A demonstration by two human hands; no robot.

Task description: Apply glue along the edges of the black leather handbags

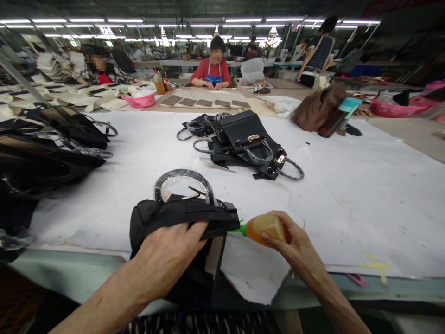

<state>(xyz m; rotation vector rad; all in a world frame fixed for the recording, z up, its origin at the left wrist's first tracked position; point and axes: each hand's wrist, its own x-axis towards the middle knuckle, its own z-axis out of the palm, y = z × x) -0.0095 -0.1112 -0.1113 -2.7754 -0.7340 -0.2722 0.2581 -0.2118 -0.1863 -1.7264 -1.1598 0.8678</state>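
A black handbag [194, 213] lies at the table's front edge, its plastic-wrapped ring handle [182, 174] standing up on the far side. My left hand [174, 248] is closed on the bag's dark cloth, fingertips partly hidden in the folds. In my right hand [288, 232] is a squeeze bottle [264, 228] of amber liquid, tipped sideways. Its green nozzle [242, 229] points left and meets the bag's right edge; whether liquid comes out cannot be seen. Under the bottle, a torn white sheet [255, 266] hangs over the front edge.
Several black handbags [243, 134] are piled mid-table, and more bags [52, 148] crowd the left. A brown cloth bundle [318, 106] and a teal-lidded bottle [339, 118] stand back right. Beyond are a pink basin [139, 99] and a co-worker in red [212, 69].
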